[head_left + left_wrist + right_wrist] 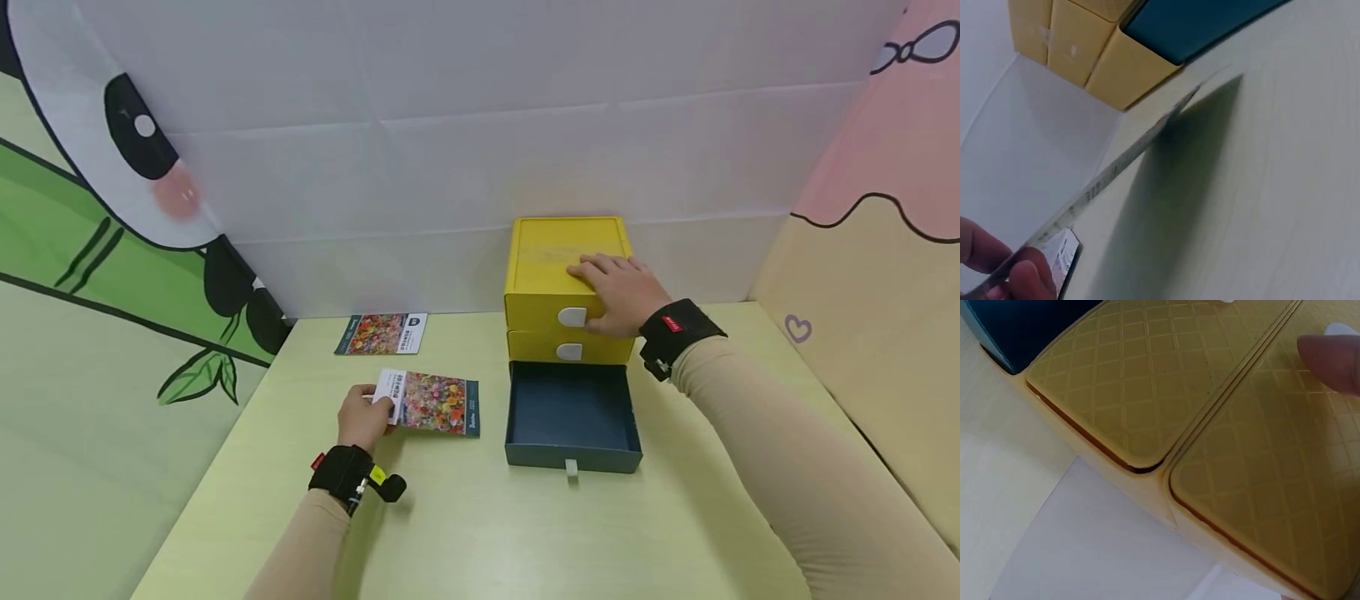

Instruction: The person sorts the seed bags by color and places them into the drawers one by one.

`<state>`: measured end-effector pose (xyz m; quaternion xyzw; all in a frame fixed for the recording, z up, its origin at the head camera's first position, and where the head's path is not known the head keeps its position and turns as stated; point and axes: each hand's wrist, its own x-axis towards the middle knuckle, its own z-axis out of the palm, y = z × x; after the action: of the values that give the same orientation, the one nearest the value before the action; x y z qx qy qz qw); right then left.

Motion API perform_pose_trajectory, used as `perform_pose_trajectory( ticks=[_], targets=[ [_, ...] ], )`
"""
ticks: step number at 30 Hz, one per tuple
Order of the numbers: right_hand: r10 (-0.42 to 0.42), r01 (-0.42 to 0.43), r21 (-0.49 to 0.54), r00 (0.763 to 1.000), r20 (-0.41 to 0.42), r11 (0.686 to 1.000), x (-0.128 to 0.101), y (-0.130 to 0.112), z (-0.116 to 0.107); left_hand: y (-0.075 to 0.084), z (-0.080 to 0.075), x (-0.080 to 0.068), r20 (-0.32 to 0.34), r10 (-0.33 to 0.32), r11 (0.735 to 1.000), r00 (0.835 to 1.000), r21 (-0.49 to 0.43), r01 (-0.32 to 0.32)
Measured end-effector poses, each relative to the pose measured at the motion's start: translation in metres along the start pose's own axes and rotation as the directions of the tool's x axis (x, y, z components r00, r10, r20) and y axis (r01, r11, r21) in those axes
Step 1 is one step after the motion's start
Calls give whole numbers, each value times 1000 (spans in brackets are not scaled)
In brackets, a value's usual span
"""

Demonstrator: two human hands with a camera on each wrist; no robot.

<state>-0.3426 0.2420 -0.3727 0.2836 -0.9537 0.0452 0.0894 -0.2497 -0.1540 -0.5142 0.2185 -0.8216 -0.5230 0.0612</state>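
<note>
A small yellow drawer cabinet [558, 250] stands at the back of the table, its bottom drawer [572, 417] pulled out, dark blue and empty inside. My right hand [618, 290] rests flat on the cabinet's top with straight fingers; one fingertip [1332, 359] shows against the cabinet's yellow quilted side [1147, 381]. My left hand [365, 415] pinches the white end of a flower-printed card [431, 402], lifted a little off the table to the left of the drawer. In the left wrist view the card [1116, 165] is seen edge-on, with the cabinet [1066, 44] behind it.
A second flower-printed card [382, 333] lies flat on the pale green table [480, 525] near the back wall, and shows as the second card [1063, 259] under my fingers. White and painted panels close in the table on three sides.
</note>
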Motion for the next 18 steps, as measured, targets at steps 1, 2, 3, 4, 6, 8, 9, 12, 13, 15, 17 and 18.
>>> perform_pose_trajectory(
  ticks=[1, 2, 3, 4, 6, 8, 9, 12, 13, 15, 17, 18],
  targets=[
    [0, 0, 0, 1000, 1, 1000, 0, 0, 0, 2, -1, -1, 3, -3, 999, 1000, -45, 3],
    [-1, 1, 1, 1000, 1, 1000, 0, 0, 0, 4, -3, -2, 2, -5, 997, 1000, -80, 5],
    [-3, 3, 1, 1000, 2, 1000, 0, 0, 0, 6, -4, -4, 2, -4, 994, 1000, -110, 5],
    [-5, 5, 1, 1000, 3, 1000, 0, 0, 0, 9, -6, -5, 1, -5, 990, 1000, -140, 5],
    [-7, 7, -1, 1000, 3, 1000, 0, 1, 1, 14, -9, -8, -1, -2, 981, 1000, -192, 2],
    [-9, 9, -3, 1000, 3, 1000, 0, 2, 2, 20, -11, -11, -8, 7, 973, 1000, -229, -8],
    [-10, 10, -3, 1000, 3, 1000, 0, 3, 2, 23, -12, -13, -10, 12, 969, 1000, -247, -14],
    [-9, 9, -2, 1000, 5, 1000, 1, 5, 3, 33, -13, -22, -18, 25, 956, 1000, -293, -29],
    [-8, 8, -1, 1000, 6, 1000, 1, 5, 4, 37, -13, -25, -20, 31, 951, 999, -307, -35],
    [-6, 6, 1, 1000, 8, 1000, 1, 6, 5, 43, -12, -31, -21, 39, 944, 999, -326, -43],
    [-2, 2, -1, 1000, 9, 1000, 2, 6, 5, 50, -11, -38, -10, 47, 936, 999, -349, -48],
    [-1, 1, 0, 1000, 10, 1000, 1, 6, 5, 53, -11, -41, -1, 50, 932, 999, -360, -47]
  ],
)
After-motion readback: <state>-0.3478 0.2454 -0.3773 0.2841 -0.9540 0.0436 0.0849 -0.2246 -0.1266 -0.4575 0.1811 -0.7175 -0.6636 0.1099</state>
